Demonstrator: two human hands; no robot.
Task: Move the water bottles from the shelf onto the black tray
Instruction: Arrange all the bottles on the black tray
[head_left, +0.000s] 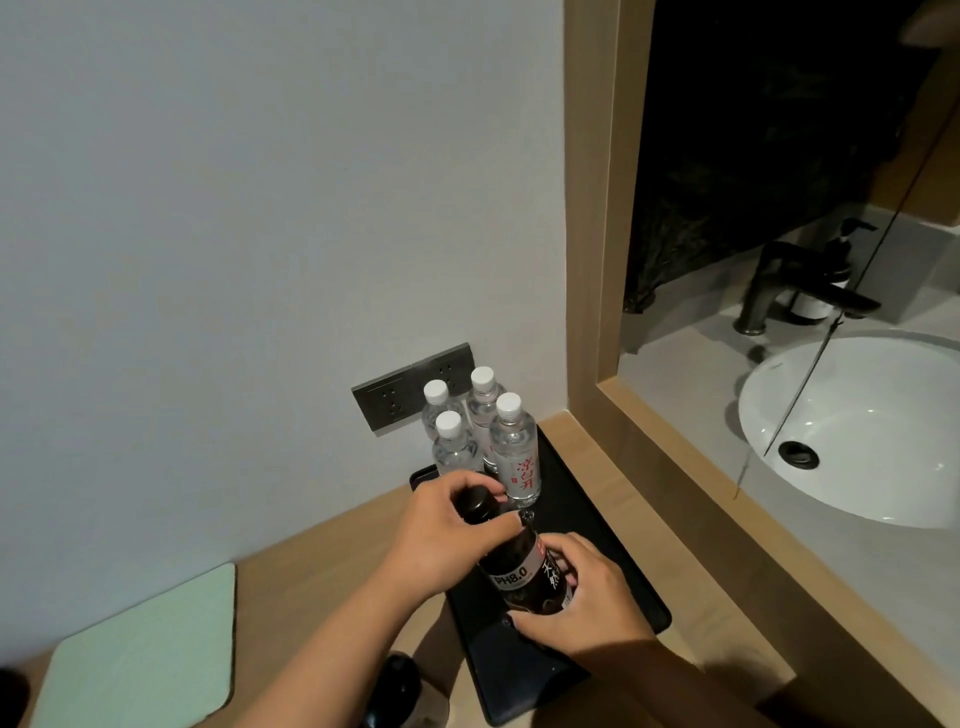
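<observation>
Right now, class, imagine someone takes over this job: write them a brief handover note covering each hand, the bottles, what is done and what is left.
Left hand: grips the cap end of the dark bottle.
Right hand: holds that bottle's lower body; the bottle is tilted over the black tray.
Done: four clear water bottles stand upright at the tray's far end.
Left: set the dark bottle down upright on the tray. Another dark object sits near the bottom edge; what it is cannot be told.

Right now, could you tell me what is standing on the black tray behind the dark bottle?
Four clear water bottles stand at the black tray far end. The left hand covers the front-left one's base.
</observation>
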